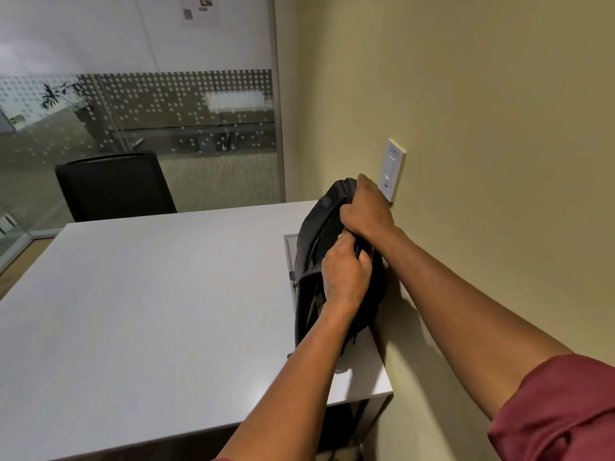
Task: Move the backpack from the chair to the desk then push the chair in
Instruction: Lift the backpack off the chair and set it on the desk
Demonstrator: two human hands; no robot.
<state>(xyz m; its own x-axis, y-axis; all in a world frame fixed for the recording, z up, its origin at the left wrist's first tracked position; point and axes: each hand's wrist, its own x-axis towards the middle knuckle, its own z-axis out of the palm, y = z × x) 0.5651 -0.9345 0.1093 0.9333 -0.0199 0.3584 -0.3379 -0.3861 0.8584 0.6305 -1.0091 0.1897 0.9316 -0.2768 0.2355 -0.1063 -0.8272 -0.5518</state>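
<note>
A black backpack stands upright on the right side of the white desk, leaning against the beige wall. My right hand grips its top edge from above. My left hand is closed on the fabric near the zipper, just below the right hand. A black chair stands at the far side of the desk, only its backrest showing. The chair on my side is out of view.
A white wall switch panel sits on the wall just behind the backpack. A glass partition with a dotted frosted band closes the room at the back. The desk's near right corner meets the wall.
</note>
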